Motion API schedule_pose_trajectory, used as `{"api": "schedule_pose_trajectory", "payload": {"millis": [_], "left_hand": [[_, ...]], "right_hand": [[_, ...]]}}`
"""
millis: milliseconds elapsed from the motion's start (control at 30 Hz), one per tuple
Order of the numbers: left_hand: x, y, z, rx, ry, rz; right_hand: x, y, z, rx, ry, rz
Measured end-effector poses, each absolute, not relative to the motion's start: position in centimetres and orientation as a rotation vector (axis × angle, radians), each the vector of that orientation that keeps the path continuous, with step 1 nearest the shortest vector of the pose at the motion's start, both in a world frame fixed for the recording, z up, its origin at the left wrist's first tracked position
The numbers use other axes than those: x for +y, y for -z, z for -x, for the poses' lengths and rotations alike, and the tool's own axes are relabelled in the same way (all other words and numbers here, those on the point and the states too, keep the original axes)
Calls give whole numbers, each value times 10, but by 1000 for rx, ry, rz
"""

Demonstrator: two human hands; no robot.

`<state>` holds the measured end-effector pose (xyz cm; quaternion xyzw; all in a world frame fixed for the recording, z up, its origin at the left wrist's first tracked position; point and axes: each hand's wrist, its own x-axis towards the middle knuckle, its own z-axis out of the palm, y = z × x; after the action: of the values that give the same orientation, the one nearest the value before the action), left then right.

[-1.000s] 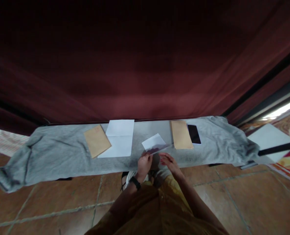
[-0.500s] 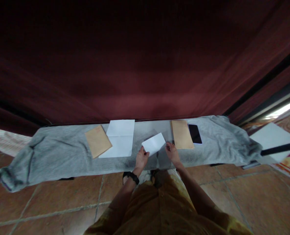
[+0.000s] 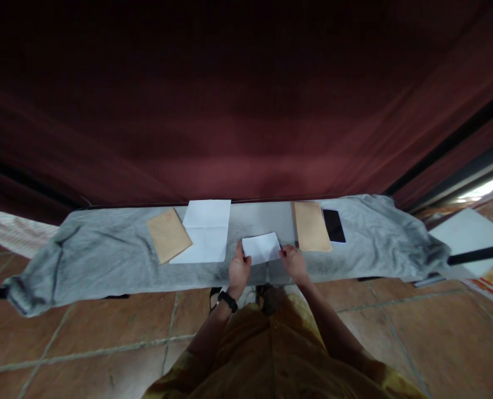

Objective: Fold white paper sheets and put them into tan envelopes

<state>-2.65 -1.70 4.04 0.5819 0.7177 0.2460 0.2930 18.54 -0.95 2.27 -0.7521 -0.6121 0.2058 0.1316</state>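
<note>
A small folded white paper (image 3: 262,247) lies on the grey cloth (image 3: 105,260) that covers a long low table. My left hand (image 3: 238,269) pinches the paper's left edge, a black band on its wrist. My right hand (image 3: 295,262) grips the paper's right edge with its fingers closed. To the left lie a larger creased white sheet (image 3: 204,231) and a brown envelope (image 3: 168,235). Just right of my right hand is a second brown envelope (image 3: 310,225), with a black phone (image 3: 334,225) beside it.
A dark red curtain (image 3: 229,111) hangs behind the table. The floor is terracotta tile (image 3: 84,338). At the far right, a white board (image 3: 464,235) lies on the floor and a black bar (image 3: 479,254) crosses it. My yellow-clad legs fill the bottom centre.
Both hands moved forward from the table's near edge onto the small paper. The paper turned from a tilted, partly lifted pose to lying square and flatter between my hands.
</note>
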Motion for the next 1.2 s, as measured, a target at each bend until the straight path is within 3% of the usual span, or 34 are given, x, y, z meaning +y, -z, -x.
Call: {"api": "schedule_pose_trajectory", "payload": {"millis": [400, 600, 767, 1000, 1200], "left_hand": [[-21, -35, 24, 2008, -544, -1902], [-40, -24, -10, 1688, -445, -2345], [-55, -12, -22, 1693, -276, -2431], [-54, -1, -18, 1658, -183, -2470], [-61, -5, -8, 1725, -289, -2415]], "right_hand": [[-20, -22, -174, -1827, -371, 2209], [-22, -22, -174, -1804, -433, 2162], [-24, -23, -172, -1772, -399, 2178], [-39, -11, -147, -2122, -361, 1631], [-53, 4, -156, -2198, -221, 1675]]}}
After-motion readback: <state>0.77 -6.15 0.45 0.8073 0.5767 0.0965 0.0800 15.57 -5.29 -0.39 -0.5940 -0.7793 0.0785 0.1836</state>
